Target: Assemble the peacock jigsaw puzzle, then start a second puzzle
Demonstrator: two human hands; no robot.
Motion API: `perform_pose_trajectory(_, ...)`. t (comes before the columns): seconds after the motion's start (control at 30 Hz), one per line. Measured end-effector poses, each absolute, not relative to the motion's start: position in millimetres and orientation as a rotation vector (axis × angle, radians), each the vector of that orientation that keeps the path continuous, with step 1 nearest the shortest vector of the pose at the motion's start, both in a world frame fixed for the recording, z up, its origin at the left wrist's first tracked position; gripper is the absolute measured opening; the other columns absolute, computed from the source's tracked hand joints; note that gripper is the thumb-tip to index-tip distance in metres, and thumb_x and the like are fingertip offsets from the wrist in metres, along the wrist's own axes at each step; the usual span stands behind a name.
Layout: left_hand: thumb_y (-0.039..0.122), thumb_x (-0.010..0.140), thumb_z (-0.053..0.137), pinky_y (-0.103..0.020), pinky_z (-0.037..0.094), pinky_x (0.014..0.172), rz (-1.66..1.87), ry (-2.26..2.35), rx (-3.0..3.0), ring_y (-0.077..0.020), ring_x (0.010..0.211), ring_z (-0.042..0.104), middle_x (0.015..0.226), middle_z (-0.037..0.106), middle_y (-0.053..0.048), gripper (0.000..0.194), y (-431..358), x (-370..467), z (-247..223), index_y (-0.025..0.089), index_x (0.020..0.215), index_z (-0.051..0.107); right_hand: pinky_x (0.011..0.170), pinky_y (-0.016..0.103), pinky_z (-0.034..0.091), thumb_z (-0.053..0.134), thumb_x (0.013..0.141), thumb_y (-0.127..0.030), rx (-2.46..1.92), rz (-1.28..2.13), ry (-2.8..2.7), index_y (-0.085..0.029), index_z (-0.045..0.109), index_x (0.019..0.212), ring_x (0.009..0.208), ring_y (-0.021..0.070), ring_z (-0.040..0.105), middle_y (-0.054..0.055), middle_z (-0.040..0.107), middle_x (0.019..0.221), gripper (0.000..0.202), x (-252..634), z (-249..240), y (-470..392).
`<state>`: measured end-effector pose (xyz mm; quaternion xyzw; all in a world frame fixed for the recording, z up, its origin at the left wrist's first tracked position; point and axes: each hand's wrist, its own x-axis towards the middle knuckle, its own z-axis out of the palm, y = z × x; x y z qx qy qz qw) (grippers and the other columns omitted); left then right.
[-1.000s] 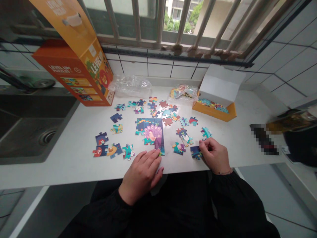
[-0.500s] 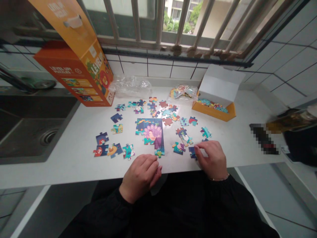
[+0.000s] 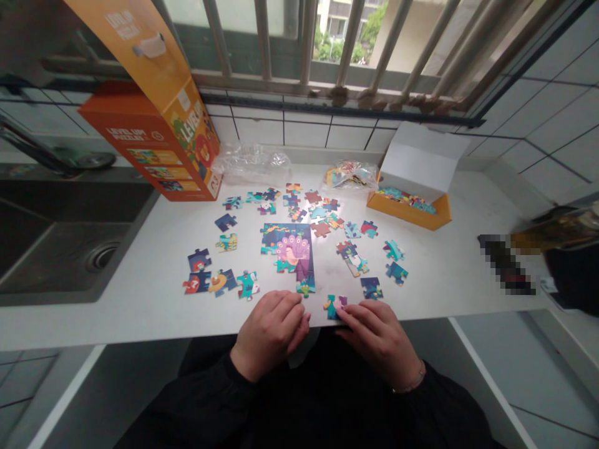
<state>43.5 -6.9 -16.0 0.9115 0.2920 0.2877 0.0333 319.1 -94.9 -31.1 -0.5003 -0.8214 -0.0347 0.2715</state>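
My right hand [image 3: 381, 340] pinches a teal and purple puzzle piece [image 3: 333, 307] by its right side at the counter's front edge. Closed and resting on the edge, my left hand [image 3: 271, 330] has its fingers curled; whatever they may hold is hidden. Just beyond it lies a joined puzzle section [image 3: 292, 249] with a pink peacock. Several loose pieces surround that section, among them a dark blue piece [image 3: 371, 287] beyond my right hand and a teal piece with white [image 3: 248, 284] beyond my left.
An orange puzzle box [image 3: 154, 143] stands at the back left, beside the sink [image 3: 70, 249]. Clear plastic packaging [image 3: 253, 163] and a bag of pieces [image 3: 350, 174] lie along the wall. An open yellow box [image 3: 412, 215] holds pieces. A pixelated object [image 3: 508, 265] lies at the right.
My right hand has moved left and nearer the front edge. The teal and purple piece has come toward me with it. The view has shifted slightly.
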Motion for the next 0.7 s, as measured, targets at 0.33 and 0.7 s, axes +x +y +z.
perform_pose_trajectory(0.33,0.014,0.099,0.065,-0.042,0.060,0.090,0.978,0.872,2.724,-0.0238,0.094,0.071,0.101,0.077,-0.007,0.015,-8.4,41.5,-18.9,0.020,0.113,0.066,0.086,0.041,0.066,0.064,0.104,-0.009,-1.115,-0.013,-2.136,-0.023,0.063,0.156,0.100,0.0246,0.075,0.010,0.083,0.119,0.054,304.7,-25.1,-97.1)
perform_pose_trajectory(0.7,0.035,0.102,0.075,-0.040,0.065,0.092,0.997,0.843,2.402,-0.0245,0.104,0.075,0.112,0.078,-0.009,0.033,-6.1,30.2,-17.9,0.023,0.130,0.062,0.089,0.039,0.069,0.069,0.100,-0.007,-1.017,0.012,-2.026,-0.025,0.065,0.155,0.104,0.0242,0.079,0.010,0.083,0.115,0.057,280.2,-38.8,-67.9)
